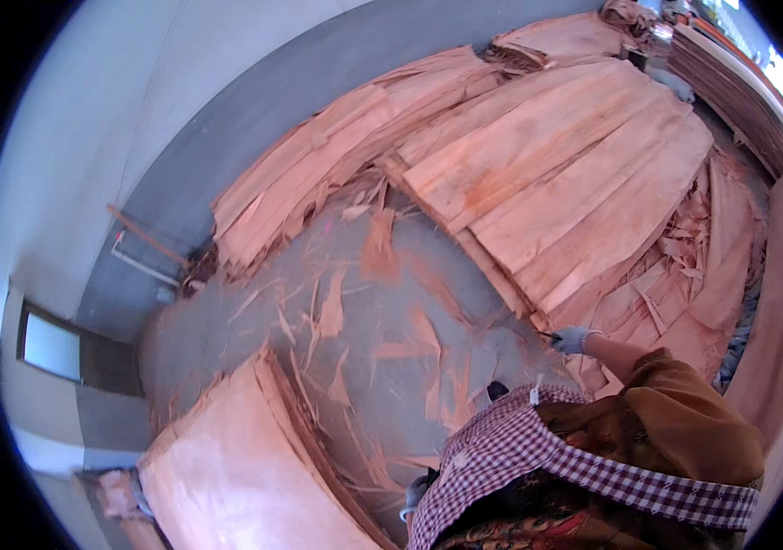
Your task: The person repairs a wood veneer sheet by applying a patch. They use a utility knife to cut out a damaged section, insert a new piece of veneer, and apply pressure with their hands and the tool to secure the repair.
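My right hand (573,339), in a pale grey glove, reaches out to the near corner of a broad stack of wood veneer sheets (547,183). Its fingers are closed on a thin dark tool (548,335) whose tip touches or nearly touches the stack's edge; its exact kind is too small to make out. My left hand (415,495), gloved too, hangs low beside my checked apron (492,458). The apron covers much of it, so its fingers are mostly hidden. It is close to a second veneer stack (245,467) at the lower left.
Torn veneer strips (332,307) litter the grey floor (309,266) between the stacks. Another veneer pile (336,137) runs along the wall. Broken pieces (684,238) lie right of the main stack, and more sheets (781,284) stand at the far right. A wooden stick (148,229) leans at the left wall.
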`<state>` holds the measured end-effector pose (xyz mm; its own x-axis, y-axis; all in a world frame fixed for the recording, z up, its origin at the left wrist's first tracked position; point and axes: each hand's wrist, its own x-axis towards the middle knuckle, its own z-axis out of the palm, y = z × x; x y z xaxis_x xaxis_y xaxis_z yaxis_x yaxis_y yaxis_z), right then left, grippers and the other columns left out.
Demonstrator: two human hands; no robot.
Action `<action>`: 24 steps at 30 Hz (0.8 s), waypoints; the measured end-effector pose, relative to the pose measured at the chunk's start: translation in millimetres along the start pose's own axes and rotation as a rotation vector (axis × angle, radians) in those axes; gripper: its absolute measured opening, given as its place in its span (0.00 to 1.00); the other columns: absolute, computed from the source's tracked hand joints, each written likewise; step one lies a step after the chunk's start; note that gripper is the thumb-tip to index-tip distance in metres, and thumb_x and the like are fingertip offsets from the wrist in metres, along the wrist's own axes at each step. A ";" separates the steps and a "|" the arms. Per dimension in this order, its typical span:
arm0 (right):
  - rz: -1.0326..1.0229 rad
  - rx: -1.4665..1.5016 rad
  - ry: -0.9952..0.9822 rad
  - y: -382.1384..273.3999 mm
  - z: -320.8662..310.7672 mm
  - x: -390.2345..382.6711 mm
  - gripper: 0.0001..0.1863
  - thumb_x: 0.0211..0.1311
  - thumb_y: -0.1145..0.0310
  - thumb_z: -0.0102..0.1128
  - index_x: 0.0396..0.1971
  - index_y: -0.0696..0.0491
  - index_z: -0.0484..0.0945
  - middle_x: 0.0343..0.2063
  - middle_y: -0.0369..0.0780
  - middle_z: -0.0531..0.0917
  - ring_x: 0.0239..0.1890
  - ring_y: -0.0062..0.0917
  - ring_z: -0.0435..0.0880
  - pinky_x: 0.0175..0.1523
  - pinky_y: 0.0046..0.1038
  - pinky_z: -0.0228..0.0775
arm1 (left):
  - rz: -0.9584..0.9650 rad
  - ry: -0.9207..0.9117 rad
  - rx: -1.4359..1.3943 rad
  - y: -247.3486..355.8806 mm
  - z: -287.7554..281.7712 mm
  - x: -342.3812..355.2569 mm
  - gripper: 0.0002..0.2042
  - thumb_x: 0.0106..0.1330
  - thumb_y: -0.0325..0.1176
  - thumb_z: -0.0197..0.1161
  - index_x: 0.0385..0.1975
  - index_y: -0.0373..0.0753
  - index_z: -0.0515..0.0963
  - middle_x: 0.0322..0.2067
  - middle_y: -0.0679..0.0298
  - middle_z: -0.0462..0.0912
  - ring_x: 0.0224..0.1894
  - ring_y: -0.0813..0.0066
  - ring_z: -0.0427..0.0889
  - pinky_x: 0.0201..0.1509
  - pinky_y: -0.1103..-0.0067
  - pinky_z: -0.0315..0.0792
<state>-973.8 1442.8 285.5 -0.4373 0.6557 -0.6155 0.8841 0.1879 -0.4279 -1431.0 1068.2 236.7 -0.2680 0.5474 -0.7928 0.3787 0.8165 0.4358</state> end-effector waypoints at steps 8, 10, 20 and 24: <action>-0.145 -0.016 -0.111 -132.6 -101.7 156.6 0.12 0.51 0.63 0.53 0.32 0.53 0.78 0.31 0.47 0.81 0.34 0.39 0.81 0.39 0.37 0.70 | -0.055 -0.032 -0.155 64.5 -81.7 108.0 0.14 0.59 0.37 0.54 0.41 0.38 0.78 0.35 0.57 0.80 0.37 0.65 0.78 0.40 0.74 0.70; -0.126 -0.152 -0.172 -159.1 -117.9 193.2 0.13 0.52 0.62 0.52 0.37 0.50 0.77 0.35 0.47 0.81 0.38 0.39 0.80 0.43 0.37 0.70 | -0.073 -0.034 -0.187 75.7 -112.2 139.0 0.13 0.59 0.35 0.55 0.41 0.38 0.78 0.34 0.57 0.80 0.35 0.65 0.78 0.38 0.74 0.71; 0.109 -0.093 -0.101 -160.3 -167.7 294.1 0.14 0.45 0.65 0.59 0.35 0.49 0.78 0.34 0.44 0.82 0.37 0.39 0.81 0.41 0.36 0.70 | -0.205 0.070 -0.605 145.2 -363.0 344.2 0.11 0.57 0.29 0.57 0.39 0.35 0.78 0.29 0.59 0.81 0.29 0.69 0.78 0.31 0.76 0.71; 0.244 0.030 -0.200 -174.5 -175.3 337.7 0.16 0.47 0.58 0.59 0.38 0.48 0.79 0.35 0.44 0.82 0.38 0.38 0.81 0.42 0.36 0.71 | -0.033 0.145 -0.892 199.8 -460.3 423.9 0.10 0.57 0.27 0.57 0.38 0.34 0.78 0.26 0.60 0.80 0.26 0.70 0.77 0.27 0.77 0.69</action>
<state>-1246.8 1759.6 268.4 -0.2391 0.5218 -0.8189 0.9630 0.0193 -0.2688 -1876.8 1547.8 183.9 -0.3982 0.4896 -0.7757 -0.4422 0.6384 0.6299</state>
